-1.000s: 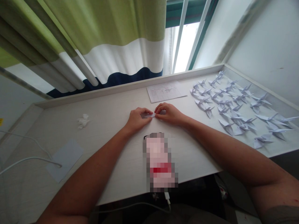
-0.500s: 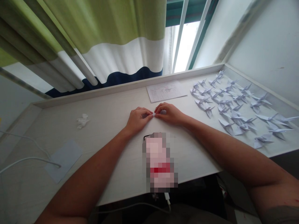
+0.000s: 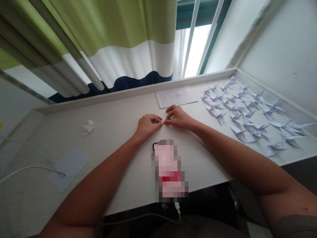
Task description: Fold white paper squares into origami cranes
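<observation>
At the middle of the table, a small piece of folded white paper [image 3: 163,121] shows between my fingertips, mostly hidden by them. My left hand [image 3: 148,127] pinches its left side with thumb and fingers. From the right, my right hand [image 3: 180,118] pinches it between thumb and index finger, the other fingers raised a little. Off to the right stand several white paper cranes [image 3: 235,115] in loose rows. Just below my hands lies a phone [image 3: 168,165], its screen blurred out, with a white cable plugged into its near end.
A printed sheet [image 3: 177,97] lies behind my hands. On the left are a crumpled white tissue [image 3: 88,127] and a plain paper sheet [image 3: 68,170] with a white cable [image 3: 37,168] across it. A raised rim [image 3: 119,95] borders the table's back, below a curtain [image 3: 128,39].
My right hand's fingers have lifted and spread away from the paper a little, while its thumb and index finger stay at it. My left hand has hardly moved. The view has shifted slightly.
</observation>
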Demonstrator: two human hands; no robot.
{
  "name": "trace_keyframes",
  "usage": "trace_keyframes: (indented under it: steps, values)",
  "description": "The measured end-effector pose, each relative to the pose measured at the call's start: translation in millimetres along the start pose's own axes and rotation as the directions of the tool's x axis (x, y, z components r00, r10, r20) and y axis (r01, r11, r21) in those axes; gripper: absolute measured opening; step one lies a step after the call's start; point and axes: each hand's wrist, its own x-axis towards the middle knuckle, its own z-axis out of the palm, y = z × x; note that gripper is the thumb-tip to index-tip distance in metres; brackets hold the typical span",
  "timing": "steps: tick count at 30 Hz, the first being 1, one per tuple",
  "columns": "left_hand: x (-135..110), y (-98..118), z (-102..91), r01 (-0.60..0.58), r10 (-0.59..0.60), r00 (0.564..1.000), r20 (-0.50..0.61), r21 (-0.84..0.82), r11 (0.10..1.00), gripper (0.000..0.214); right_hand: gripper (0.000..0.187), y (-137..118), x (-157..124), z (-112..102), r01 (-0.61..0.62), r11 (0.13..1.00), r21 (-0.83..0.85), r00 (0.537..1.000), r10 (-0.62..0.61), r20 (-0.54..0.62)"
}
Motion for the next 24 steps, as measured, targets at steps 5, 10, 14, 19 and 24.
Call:
trace_keyframes:
  steps: [5,10,14,19,24]
  values:
    - [0.1,0.1,-0.6,-0.004,0.004,1.0,-0.005,-0.003,1.0,0.014,0.01,-0.1,1.7,-2.0,-0.019,1.0,-0.006,0.999,0.019,0.03]
    - [1.5,-0.6,-1.6,-0.032,0.031,0.999,0.021,0.044,0.999,0.014,0.014,1.3,1.4,-5.3,0.014,1.0,-0.01,0.998,-0.013,0.057]
    - [1.8,0.7,-1.2,-0.039,0.038,0.999,0.005,0.06,0.997,0.015,0.015,0.8,2.4,-5.3,0.003,0.999,-0.041,0.997,0.0,0.074]
    - [3.0,0.2,-0.8,-0.037,0.037,0.999,0.01,0.07,0.997,0.016,0.018,0.5,6.4,-2.8,-0.005,0.999,-0.033,0.998,0.008,0.069]
    - [4.0,-1.4,-0.8,-0.014,0.013,1.0,0.024,0.039,0.999,0.016,0.014,-2.6,9.1,-2.4,-0.046,0.999,-0.018,0.997,0.047,0.058]
